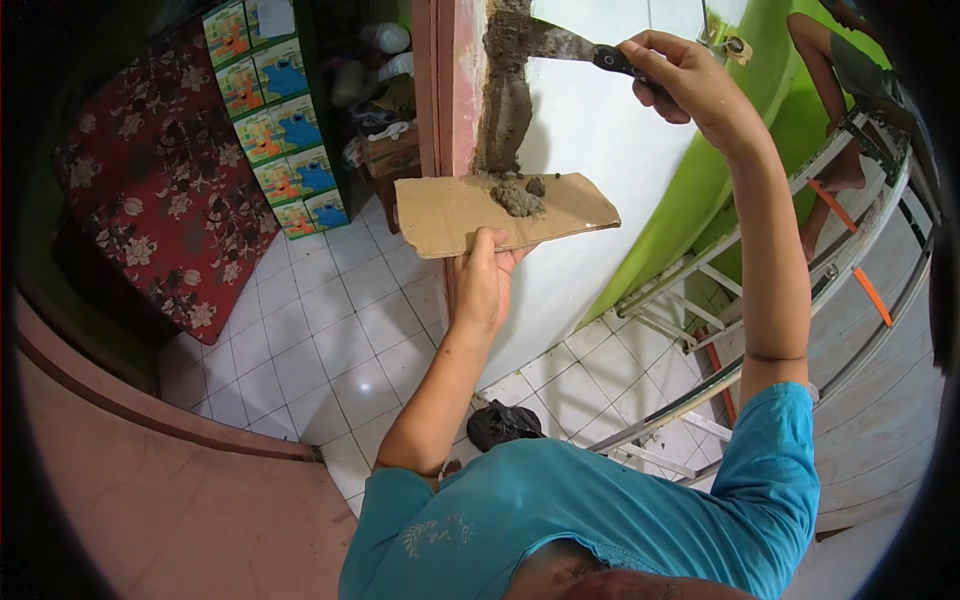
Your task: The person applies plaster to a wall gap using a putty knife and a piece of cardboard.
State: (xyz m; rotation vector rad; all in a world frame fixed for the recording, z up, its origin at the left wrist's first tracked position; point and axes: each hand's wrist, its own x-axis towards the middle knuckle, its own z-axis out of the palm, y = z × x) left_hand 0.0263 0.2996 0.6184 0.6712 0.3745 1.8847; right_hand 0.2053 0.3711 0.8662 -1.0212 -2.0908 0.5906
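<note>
Working mortar, apparently, onto the edge of a white wall (590,125) at the upper centre of the frame, along a rough grey-brown strip (506,120). To do this well, best to press each dab firmly into the strip, then draw across smoothly, trimming the ragged sides before setting. Just below, one brown cardboard sheet (450,212), serving as a mortar board; worth holding level and close under the strip to catch crumbs. At upper right of centre, right hand (682,88) curled closed round the dark handle of a scraper (608,58), blade pointing left and laid over the strip; firm contact impossible to tell. At centre, left hand (486,278) pinching the near edge of the sheet, thumb on top, fingers mostly hidden beneath. On the sheet, right of its middle, a mortar heap (516,203); better to take small, even scoops. Counting from large to small: one white wall, one pictured cabinet (285,125) at upper left, one strip, one sheet, one black bag (503,425) at lower centre, two hands, one scraper, one main heap, at least one smaller lump (536,187) beside it.
</note>
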